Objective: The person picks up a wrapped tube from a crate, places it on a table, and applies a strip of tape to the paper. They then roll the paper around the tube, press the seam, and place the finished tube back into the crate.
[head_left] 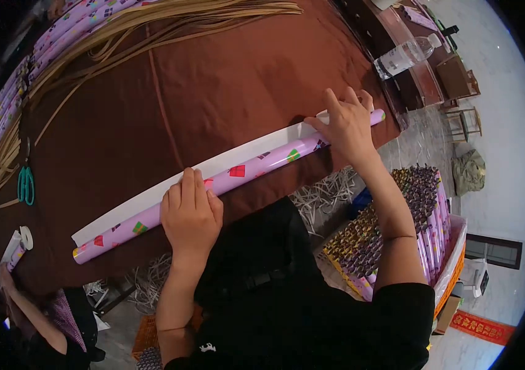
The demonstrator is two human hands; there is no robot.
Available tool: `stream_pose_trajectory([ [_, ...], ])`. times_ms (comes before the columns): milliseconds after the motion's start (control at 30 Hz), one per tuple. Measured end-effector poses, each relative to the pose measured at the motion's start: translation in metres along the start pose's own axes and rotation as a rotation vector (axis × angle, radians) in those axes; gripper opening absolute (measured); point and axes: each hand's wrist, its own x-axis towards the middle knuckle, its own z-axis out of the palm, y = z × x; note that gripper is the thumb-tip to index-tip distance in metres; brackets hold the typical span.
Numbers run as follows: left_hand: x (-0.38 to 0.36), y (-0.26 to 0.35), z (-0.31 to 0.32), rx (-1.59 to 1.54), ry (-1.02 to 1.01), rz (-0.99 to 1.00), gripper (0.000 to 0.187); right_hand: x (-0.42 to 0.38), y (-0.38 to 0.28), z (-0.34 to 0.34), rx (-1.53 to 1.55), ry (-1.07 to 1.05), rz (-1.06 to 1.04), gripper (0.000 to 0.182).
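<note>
Your black shirt (287,327) is showing a small white logo at bottom centre. Your left hand (190,213) is pressing over a glossy, gift-printed pink roll (244,177) slanting across mid-frame; whether it's clenching, I can't tell. Your right hand (350,126) is spreading loosely over the right end. Upper right, a clear plastic bottle (403,57) is lying, its label too small to read.

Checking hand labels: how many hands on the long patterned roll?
2: the left hand, left of the middle of the roll; the right hand, near its right end. None looks hidden.
</note>
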Motion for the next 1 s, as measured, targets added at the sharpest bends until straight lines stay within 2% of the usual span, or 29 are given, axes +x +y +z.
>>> stream_pose_trajectory([
  [67,-0.001,-0.001,0.000,-0.020,0.020,0.016,0.033,-0.001,0.002,0.002,0.001,0.068,-0.025,0.049],
  [133,0.000,-0.001,0.003,-0.029,0.029,0.005,0.033,-0.003,0.003,0.005,0.029,0.046,-0.004,0.050],
  [233,-0.002,-0.001,0.003,-0.046,0.027,-0.014,0.033,-0.007,-0.001,0.008,0.082,0.049,0.099,0.059],
  [367,-0.007,-0.006,-0.002,-0.035,0.000,-0.022,0.033,-0.013,-0.010,0.010,0.080,0.077,0.102,0.057],
  [433,-0.017,-0.018,-0.007,-0.013,0.003,-0.008,0.033,-0.014,-0.027,0.008,0.081,0.104,0.100,0.051],
  [500,-0.024,-0.025,-0.012,0.016,-0.002,-0.028,0.032,-0.013,-0.040,0.001,0.112,0.082,0.090,0.054],
  [567,-0.007,-0.004,0.007,0.023,-0.029,-0.034,0.031,-0.011,-0.013,0.017,0.137,0.056,0.087,0.055],
  [700,-0.004,0.003,0.010,0.061,-0.043,-0.094,0.027,-0.009,-0.013,0.022,0.162,0.094,0.052,0.056],
  [767,0.001,0.011,0.009,0.126,-0.043,-0.116,0.026,-0.008,-0.016,0.021,0.178,0.045,0.063,0.056],
  [867,0.019,0.032,0.018,0.119,-0.017,-0.069,0.027,-0.008,-0.018,0.023,0.164,0.079,0.050,0.055],
  [1000,0.054,0.088,0.043,-0.098,-0.028,0.017,0.025,-0.007,-0.018,0.022,0.137,0.055,0.041,0.055],
])
